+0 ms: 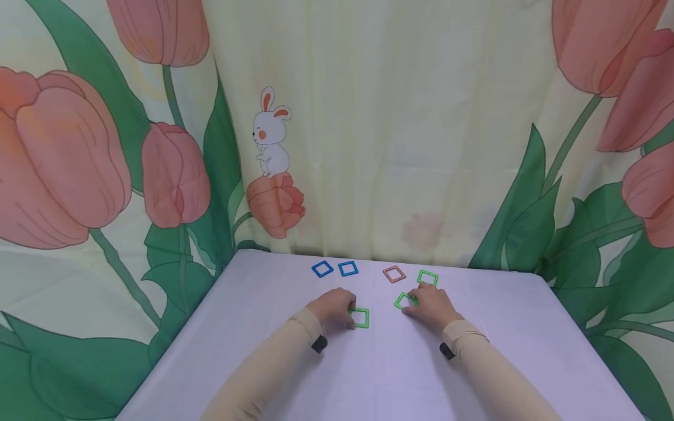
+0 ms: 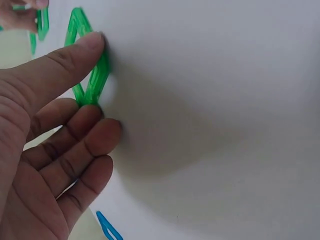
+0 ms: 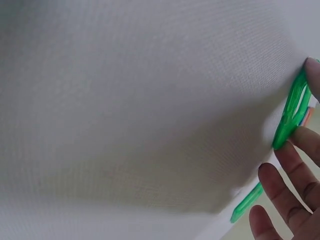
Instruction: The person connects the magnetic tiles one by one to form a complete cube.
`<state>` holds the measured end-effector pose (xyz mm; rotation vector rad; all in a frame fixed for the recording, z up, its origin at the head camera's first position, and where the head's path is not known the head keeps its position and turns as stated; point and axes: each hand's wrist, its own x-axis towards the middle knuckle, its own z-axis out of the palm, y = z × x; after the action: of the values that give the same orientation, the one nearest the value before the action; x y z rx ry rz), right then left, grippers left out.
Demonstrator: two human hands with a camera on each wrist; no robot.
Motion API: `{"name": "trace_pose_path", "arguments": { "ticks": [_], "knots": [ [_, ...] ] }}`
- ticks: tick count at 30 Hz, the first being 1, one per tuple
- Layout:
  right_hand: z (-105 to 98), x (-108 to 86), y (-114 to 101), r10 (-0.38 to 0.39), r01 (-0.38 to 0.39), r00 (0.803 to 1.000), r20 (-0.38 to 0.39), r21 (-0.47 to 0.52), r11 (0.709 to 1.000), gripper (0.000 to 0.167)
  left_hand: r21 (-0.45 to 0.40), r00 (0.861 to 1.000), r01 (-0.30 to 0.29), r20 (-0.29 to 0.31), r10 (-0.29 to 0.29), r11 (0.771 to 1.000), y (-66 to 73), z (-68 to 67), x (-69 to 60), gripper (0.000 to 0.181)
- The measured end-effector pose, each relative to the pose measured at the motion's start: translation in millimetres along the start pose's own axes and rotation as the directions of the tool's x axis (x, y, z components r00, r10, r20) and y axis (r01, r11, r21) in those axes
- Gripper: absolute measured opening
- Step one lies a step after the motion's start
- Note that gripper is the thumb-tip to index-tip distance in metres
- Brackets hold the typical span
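Near the middle of the table, my left hand [image 1: 333,305] pinches the left side of a green open square frame [image 1: 367,317]. In the left wrist view the thumb lies across this green frame [image 2: 101,75], with fingertips at its lower corner. My right hand [image 1: 433,304] holds a second green square frame [image 1: 399,299] between thumb and fingers, to the right of the first. The right wrist view shows that frame [image 3: 290,112] at its right edge, partly cut off. Just beyond the right fingers lies a third green frame [image 1: 429,272], its near side partly covered.
Toward the back of the table [image 1: 368,374] lie two blue square frames, one left [image 1: 318,265] and one right [image 1: 346,262]. An orange-red frame [image 1: 390,268] lies between them and the far green one. A tulip-printed curtain [image 1: 421,128] hangs behind the table.
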<state>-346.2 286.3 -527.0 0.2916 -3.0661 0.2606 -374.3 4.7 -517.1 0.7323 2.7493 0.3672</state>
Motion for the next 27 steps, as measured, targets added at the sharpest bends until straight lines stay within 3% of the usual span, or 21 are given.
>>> {"name": "trace_pose_path", "arguments": {
  "ticks": [7, 12, 18, 22, 27],
  "knots": [
    [0.2, 4.4, 1.5, 0.014, -0.014, 1.0, 0.02, 0.014, 1.0, 0.048, 0.032, 0.999, 0.006, 0.037, -0.007, 0.999, 20.4, 7.3, -17.0, 0.031],
    [0.3, 6.7, 1.4, 0.031, -0.032, 0.999, 0.022, 0.036, 0.999, 0.048, 0.041, 0.999, -0.022, 0.05, 0.02, 0.999, 38.2, 12.2, -32.1, 0.031],
    [-2.1, 5.8, 3.7, 0.054, -0.054, 0.999, 0.004, 0.065, 0.996, 0.047, 0.026, 0.999, -0.036, 0.039, 0.035, 0.999, 59.9, 18.0, -50.0, 0.03],
    [-3.4, 6.1, 3.2, 0.073, -0.074, 0.997, 0.009, 0.089, 0.993, 0.047, -0.015, 0.999, -0.031, 0.018, 0.032, 0.999, 63.9, 23.4, -55.0, 0.031],
    [0.0, 6.3, 1.7, 0.082, -0.084, 0.996, 0.024, 0.1, 0.991, 0.047, -0.156, 1.0, -0.019, -0.011, 0.018, 0.988, 55.9, 33.3, -55.0, 0.035]
  ]
}}
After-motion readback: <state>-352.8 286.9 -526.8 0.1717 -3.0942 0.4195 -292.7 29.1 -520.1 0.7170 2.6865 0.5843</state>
